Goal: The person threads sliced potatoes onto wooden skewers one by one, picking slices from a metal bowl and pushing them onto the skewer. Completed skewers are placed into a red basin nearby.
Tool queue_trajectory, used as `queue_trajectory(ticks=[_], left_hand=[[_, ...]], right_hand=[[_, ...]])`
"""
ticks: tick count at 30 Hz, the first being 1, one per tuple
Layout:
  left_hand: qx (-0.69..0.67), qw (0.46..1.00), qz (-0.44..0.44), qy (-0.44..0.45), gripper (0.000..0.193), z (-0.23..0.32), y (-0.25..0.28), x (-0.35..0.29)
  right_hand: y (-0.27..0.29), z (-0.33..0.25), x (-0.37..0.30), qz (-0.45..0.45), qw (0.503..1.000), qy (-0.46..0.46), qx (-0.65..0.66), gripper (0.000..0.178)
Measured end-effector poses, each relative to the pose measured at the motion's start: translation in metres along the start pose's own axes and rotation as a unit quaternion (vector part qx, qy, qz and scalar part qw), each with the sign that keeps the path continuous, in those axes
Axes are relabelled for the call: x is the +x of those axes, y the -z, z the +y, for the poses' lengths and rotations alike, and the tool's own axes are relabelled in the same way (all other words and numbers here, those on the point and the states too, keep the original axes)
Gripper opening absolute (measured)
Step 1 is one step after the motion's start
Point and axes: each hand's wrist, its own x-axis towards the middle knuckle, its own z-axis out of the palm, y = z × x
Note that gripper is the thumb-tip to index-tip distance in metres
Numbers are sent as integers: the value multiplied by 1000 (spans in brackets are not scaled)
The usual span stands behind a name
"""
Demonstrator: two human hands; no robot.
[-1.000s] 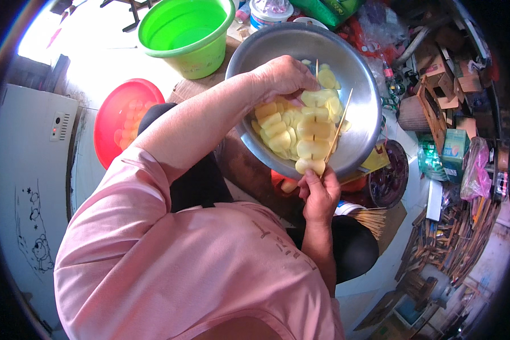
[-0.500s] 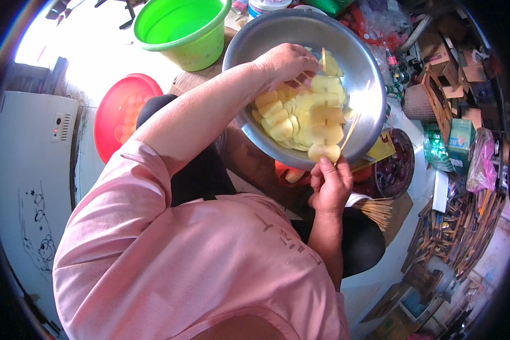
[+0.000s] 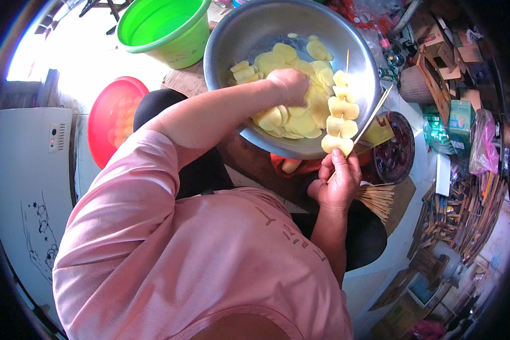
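Holding a skewer (image 3: 343,107) of pale yellow slices in the right hand (image 3: 342,177), pinched between thumb and fingers at its lower end, just below the lowest slice. Pointing it away from the body, bare tip foremost, over the right part of the steel bowl (image 3: 224,56). Gripping a bare stick (image 3: 374,115) in that same hand, slanting off to the right of the skewer. Reaching with the left hand (image 3: 289,88) into the bowl, down among the loose slices (image 3: 300,122), left of the skewer and apart from it; fingers mostly hidden, so cannot tell whether closed on any. Near the right wrist, a bundle of sticks (image 3: 378,199). Off to the left, a red basin (image 3: 102,127) with more slices inside; beyond the left forearm, a green tub (image 3: 190,45)
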Motion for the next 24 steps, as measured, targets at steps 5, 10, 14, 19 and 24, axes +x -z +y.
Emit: queue_trajectory(ticks=[5,10,14,19,24], left_hand=[[63,997,-31,10,25,14,-14,1],[50,998,-11,-22,22,3,-23,8],[26,999,6,-47,22,-3,-17,7],[-165,977,137,-1,21,-14,23,-2],[-589,789,146,91,26,-38,64,-2]], right_hand=[[6,3,0,-16,1000,3,-5,12],[5,6,-1,-19,1000,-1,-19,14],[2,6,-2,-29,999,-4,-37,16],[-1,6,-5,-44,997,-31,-63,16],[-5,6,-7,-69,994,-48,-71,16]])
